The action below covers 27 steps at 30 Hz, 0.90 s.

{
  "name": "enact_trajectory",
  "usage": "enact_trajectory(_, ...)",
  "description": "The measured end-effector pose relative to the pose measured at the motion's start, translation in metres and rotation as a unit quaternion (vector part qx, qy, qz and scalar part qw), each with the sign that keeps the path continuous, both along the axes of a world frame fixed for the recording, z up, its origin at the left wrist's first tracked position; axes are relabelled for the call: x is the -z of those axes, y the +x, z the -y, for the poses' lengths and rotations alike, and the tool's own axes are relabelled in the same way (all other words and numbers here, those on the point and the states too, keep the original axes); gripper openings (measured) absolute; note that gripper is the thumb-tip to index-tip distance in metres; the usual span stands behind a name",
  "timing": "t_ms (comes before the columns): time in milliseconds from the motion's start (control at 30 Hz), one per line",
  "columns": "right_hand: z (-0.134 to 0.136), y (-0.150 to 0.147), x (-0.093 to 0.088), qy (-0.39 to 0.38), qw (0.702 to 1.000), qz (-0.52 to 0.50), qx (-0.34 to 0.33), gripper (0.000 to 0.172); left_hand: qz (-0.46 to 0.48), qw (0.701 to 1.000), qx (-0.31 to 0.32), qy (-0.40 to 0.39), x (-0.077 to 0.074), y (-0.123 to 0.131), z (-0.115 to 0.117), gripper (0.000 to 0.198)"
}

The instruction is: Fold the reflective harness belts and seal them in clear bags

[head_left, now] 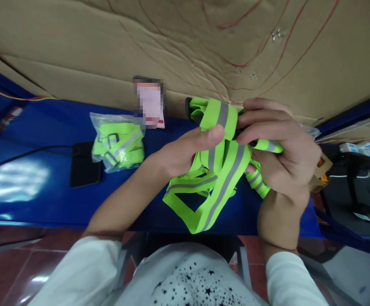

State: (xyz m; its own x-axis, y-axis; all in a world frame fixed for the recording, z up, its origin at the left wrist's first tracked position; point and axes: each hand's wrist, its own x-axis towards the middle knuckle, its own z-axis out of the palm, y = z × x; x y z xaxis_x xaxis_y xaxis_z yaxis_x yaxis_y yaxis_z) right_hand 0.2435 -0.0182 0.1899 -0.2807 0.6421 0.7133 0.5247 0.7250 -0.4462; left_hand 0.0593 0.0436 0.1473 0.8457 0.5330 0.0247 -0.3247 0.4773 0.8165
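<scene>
Both hands hold a neon-green reflective strap vest [218, 170] with grey stripes above the blue table [44, 195]. My left hand [185, 153] pinches the folded straps from the left, thumb pressed on top. My right hand [280, 148] wraps its fingers over the bundle's right side. Loose loops of strap hang down toward the table's front edge.
A clear plastic bag [118, 142] with another folded green vest lies on the table to the left, next to a black phone [84, 165] with a cable. Brown cardboard [185, 46] stands behind. A black bag [357, 187] sits at the right.
</scene>
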Motion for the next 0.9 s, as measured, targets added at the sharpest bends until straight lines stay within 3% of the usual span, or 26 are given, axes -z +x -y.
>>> enact_trajectory(100,-0.002,0.007,-0.001,-0.032,0.998,0.051,-0.015,0.043,0.054,0.998,0.006,0.029,0.003,0.001,-0.003,0.047)
enact_trajectory(233,0.0,0.007,-0.003,-0.079,0.991,0.092,-0.061,0.03,0.056,0.991,-0.083,0.085,-0.001,0.0,-0.002,0.03)
enact_trajectory(300,0.002,0.001,-0.003,-0.076,0.994,0.052,-0.062,0.02,0.033,0.986,-0.129,0.104,-0.005,-0.001,0.0,0.026)
enact_trajectory(400,0.002,-0.012,0.0,-0.087,0.992,-0.087,-0.015,0.027,-0.021,0.976,-0.174,0.128,-0.01,-0.003,0.003,0.022)
enact_trajectory(467,-0.002,-0.016,0.004,-0.1,0.984,-0.146,-0.003,0.032,-0.059,0.975,-0.169,0.136,-0.011,-0.005,0.004,0.023)
enact_trajectory(633,-0.018,0.0,0.018,-0.195,0.975,-0.105,-0.016,0.079,-0.095,0.98,-0.136,0.107,-0.005,-0.009,-0.001,0.036)
enact_trajectory(733,-0.026,0.011,0.023,-0.251,0.963,-0.094,-0.021,0.078,-0.122,0.984,-0.093,0.095,0.0,-0.009,-0.007,0.036)
enact_trajectory(833,-0.027,0.016,0.022,-0.24,0.968,-0.069,-0.02,0.069,-0.124,0.984,-0.089,0.089,0.003,-0.006,-0.012,0.037)
enact_trajectory(900,-0.025,0.018,0.018,-0.232,0.969,-0.061,-0.053,0.073,-0.121,0.984,-0.101,0.088,0.003,-0.005,-0.013,0.033)
